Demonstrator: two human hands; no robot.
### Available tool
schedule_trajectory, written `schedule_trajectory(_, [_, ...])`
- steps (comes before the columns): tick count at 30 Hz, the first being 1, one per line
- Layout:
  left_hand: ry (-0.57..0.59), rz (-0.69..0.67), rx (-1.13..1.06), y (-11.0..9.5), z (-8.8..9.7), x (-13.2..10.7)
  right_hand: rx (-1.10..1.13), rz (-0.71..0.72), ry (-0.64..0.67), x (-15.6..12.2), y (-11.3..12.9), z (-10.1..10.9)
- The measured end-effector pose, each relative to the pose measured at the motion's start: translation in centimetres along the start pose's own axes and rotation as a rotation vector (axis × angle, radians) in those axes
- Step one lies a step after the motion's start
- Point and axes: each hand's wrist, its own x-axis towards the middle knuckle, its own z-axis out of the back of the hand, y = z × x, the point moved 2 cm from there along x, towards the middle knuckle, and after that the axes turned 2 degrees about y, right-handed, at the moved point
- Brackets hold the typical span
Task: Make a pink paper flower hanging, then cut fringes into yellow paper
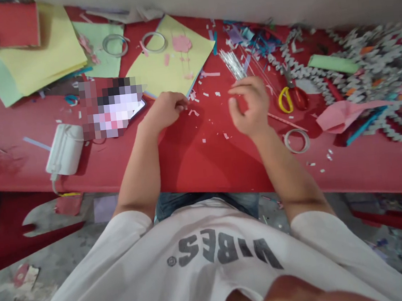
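My left hand [168,110] is over the red table beside the phone [135,112], its fingers curled inward. Whatever it may hold is hidden or too small to make out. My right hand [250,104] has its thumb and bent fingers apart, with red tabletop showing between them. Just beyond it is a bundle of silvery wire stems [232,63]. Small white paper scraps [217,94] are scattered between the two hands. A yellow sheet [164,70] with pink paper cutouts [181,43] lies past my left hand.
Yellow-handled scissors [285,101] and a tape roll [296,141] lie right of my right hand. Grey scalloped strips [385,54] pile up at the far right, with pink paper [348,113] in front. A white power bank [65,149] and coloured sheets [46,47] are on the left.
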Motion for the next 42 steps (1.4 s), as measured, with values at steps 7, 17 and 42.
schedule_trajectory(7, [-0.126, 0.057, 0.158, 0.0, 2.4, -0.9, 0.193, -0.110, 0.409, -1.1, 2.5, -7.8])
schedule_trajectory(17, [0.030, 0.068, 0.177, 0.8, 0.5, -0.2, 0.197, -0.038, 0.497, -1.7, 1.9, -8.6])
schedule_trajectory(42, [-0.559, 0.292, -0.159, 1.0, 0.5, 0.4, 0.309, -0.208, 0.245, -1.7, 0.7, -8.5])
